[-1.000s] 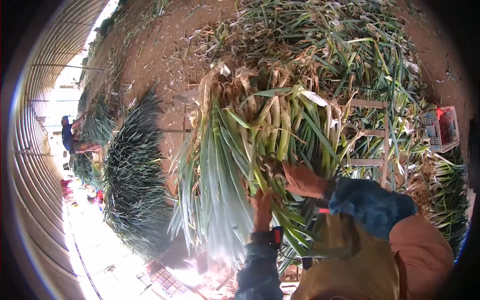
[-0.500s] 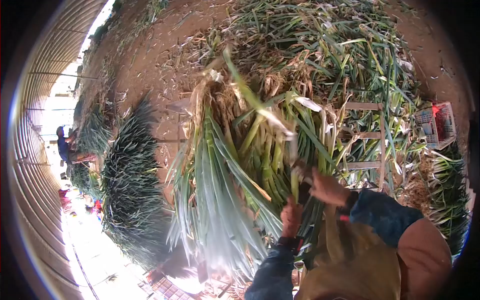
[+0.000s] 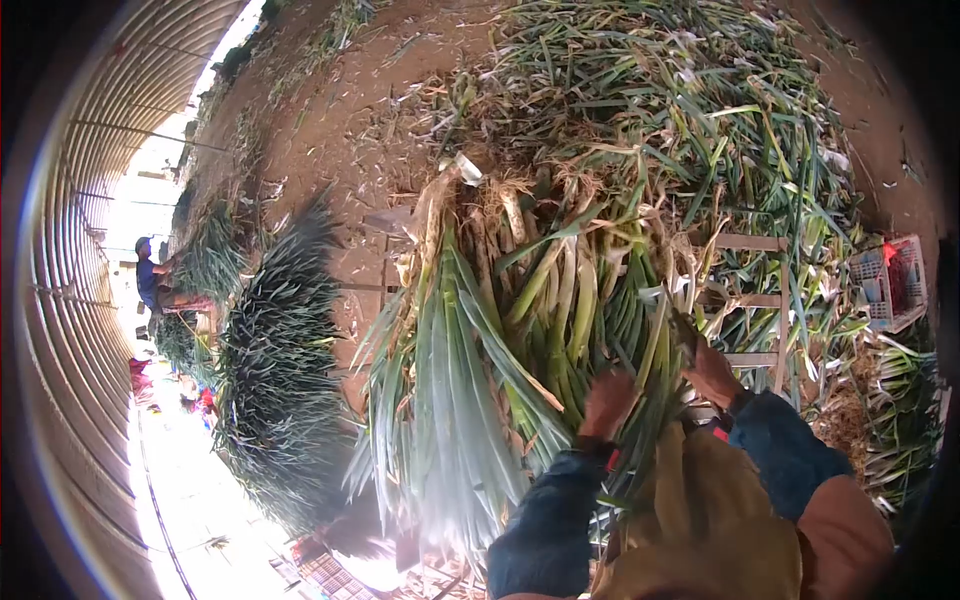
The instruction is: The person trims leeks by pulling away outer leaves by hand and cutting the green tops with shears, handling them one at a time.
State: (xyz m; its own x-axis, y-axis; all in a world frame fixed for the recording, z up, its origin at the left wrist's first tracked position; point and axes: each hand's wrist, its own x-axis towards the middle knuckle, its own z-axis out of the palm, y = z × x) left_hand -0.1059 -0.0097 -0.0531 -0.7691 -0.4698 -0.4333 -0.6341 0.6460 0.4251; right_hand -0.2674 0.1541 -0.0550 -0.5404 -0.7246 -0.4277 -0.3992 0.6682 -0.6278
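Observation:
A big heap of long green onions (image 3: pixel 450 340) lies in front of me, roots away from me and leaves hanging toward the lower left. My left hand (image 3: pixel 608 402) is closed at the right side of the heap, on green stalks. Just right of it, my right hand (image 3: pixel 712 376) has its fingers wrapped round a dark, narrow object (image 3: pixel 686 332), perhaps a blade, which lies against a pale stalk. The fingertips of both hands are partly blurred.
Bundled onions (image 3: pixel 275 370) stand at left, with a person (image 3: pixel 150 275) beyond them. Cut leaves (image 3: pixel 640 80) litter the ground ahead. At right are a wooden frame (image 3: pixel 752 300), a white crate (image 3: pixel 890 285) and more onions (image 3: pixel 900 410). Another crate (image 3: pixel 330 578) sits lower left.
The stalk that was swinging blurred above the heap is gone from there. My left hand has moved up and right, my right hand further right. The whole view has shifted slightly.

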